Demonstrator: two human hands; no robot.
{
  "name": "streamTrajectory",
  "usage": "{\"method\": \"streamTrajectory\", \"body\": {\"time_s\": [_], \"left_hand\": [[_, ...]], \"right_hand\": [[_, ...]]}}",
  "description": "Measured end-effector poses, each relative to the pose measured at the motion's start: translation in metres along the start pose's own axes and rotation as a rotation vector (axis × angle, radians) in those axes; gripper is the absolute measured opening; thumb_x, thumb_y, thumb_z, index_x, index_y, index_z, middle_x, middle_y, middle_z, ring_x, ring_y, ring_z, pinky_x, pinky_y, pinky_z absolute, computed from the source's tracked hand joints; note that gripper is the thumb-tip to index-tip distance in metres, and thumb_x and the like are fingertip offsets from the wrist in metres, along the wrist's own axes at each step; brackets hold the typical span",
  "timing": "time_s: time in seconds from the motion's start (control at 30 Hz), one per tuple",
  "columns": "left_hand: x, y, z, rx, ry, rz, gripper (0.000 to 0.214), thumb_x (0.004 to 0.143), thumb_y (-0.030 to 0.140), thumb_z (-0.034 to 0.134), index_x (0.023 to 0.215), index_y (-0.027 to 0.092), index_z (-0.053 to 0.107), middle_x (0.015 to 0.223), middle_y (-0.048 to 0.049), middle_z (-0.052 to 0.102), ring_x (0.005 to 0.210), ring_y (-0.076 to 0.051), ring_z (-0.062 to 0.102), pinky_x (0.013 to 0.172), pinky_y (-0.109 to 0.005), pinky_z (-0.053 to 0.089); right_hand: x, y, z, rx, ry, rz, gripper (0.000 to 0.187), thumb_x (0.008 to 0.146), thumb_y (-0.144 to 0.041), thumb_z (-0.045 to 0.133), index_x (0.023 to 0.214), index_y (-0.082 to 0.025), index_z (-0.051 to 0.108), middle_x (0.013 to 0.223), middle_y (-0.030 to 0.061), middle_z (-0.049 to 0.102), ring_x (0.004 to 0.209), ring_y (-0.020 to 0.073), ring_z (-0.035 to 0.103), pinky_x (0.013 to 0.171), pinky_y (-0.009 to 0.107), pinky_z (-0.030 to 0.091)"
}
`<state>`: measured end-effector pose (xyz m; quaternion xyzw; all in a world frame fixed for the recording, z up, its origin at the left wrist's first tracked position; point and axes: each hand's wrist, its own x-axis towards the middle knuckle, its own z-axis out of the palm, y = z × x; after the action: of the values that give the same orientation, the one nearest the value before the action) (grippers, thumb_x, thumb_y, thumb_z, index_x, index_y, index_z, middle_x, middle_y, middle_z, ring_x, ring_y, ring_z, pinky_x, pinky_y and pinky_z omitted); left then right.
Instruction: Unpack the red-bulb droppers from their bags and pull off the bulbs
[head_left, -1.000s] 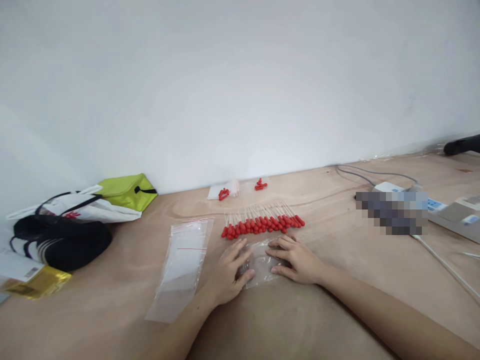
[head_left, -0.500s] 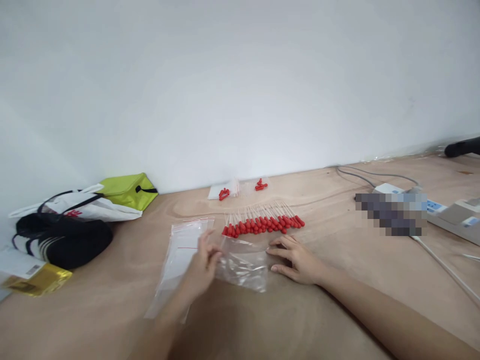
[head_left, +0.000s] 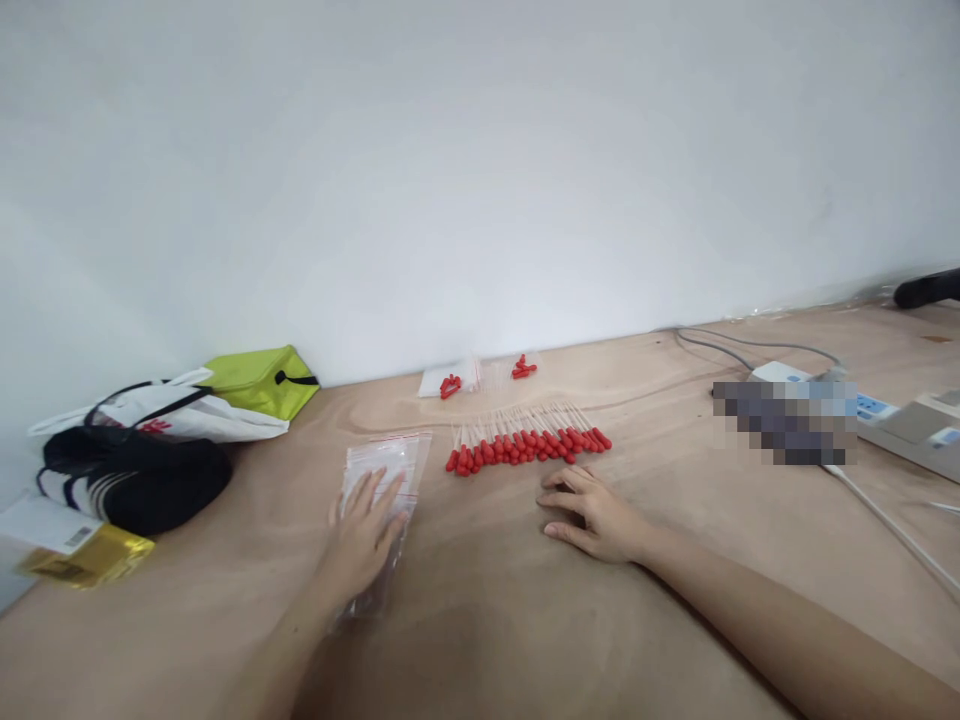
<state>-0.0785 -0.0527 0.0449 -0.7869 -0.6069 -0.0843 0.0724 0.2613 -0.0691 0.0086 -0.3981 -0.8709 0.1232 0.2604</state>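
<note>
My left hand (head_left: 362,535) lies flat, fingers spread, on a pile of clear zip bags (head_left: 384,470) with red seal lines, left of centre on the wooden table (head_left: 525,630). My right hand (head_left: 596,516) rests palm down on the bare wood, fingers loosely curled, holding nothing. Just beyond it lies a row of several thin droppers with red bulbs (head_left: 529,445), bulbs toward me. Farther back, two small clear bags (head_left: 484,375) with red pieces inside lie near the wall.
At the left stand a black striped bag (head_left: 127,480), a white tote (head_left: 161,415) and a lime-green pouch (head_left: 259,380), with a gold packet (head_left: 90,560) in front. A white power strip (head_left: 892,420) and grey cables (head_left: 750,350) lie at the right.
My left hand carried the clear bag from under both hands leftward and laid it on the bag pile. My right hand stayed put, now on bare wood.
</note>
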Motion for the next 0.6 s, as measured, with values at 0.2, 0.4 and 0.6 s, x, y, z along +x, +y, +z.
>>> {"method": "streamTrajectory", "body": {"time_s": [0.2, 0.4, 0.6], "left_hand": [[-0.027, 0.007, 0.015, 0.027, -0.17, 0.062, 0.048, 0.083, 0.043, 0.033, 0.13, 0.033, 0.033, 0.14, -0.0048, 0.029, 0.128, -0.03, 0.024, 0.096, -0.052, 0.026], [-0.001, -0.002, 0.016, 0.004, -0.14, 0.018, 0.046, 0.085, 0.04, 0.03, 0.128, 0.028, 0.038, 0.138, -0.0072, 0.033, 0.127, -0.028, 0.027, 0.097, -0.051, 0.027], [-0.002, 0.027, 0.001, -0.113, 0.268, 0.173, 0.034, 0.082, 0.033, 0.041, 0.107, 0.021, 0.059, 0.113, -0.0104, 0.058, 0.115, -0.026, 0.045, 0.099, -0.046, 0.031]], "right_hand": [[0.0, -0.001, -0.001, -0.002, -0.006, 0.001, 0.032, 0.079, -0.041, 0.052, 0.105, -0.022, 0.058, 0.104, 0.0087, 0.053, 0.095, 0.0199, 0.048, 0.085, 0.038, 0.037], [0.0, -0.001, -0.002, 0.013, -0.021, 0.017, 0.033, 0.079, -0.041, 0.051, 0.105, -0.022, 0.058, 0.105, 0.0089, 0.053, 0.095, 0.0202, 0.048, 0.085, 0.039, 0.037], [0.001, -0.001, -0.001, 0.011, -0.016, 0.021, 0.032, 0.08, -0.04, 0.051, 0.106, -0.022, 0.058, 0.105, 0.0081, 0.054, 0.096, 0.0199, 0.049, 0.086, 0.038, 0.037]]}}
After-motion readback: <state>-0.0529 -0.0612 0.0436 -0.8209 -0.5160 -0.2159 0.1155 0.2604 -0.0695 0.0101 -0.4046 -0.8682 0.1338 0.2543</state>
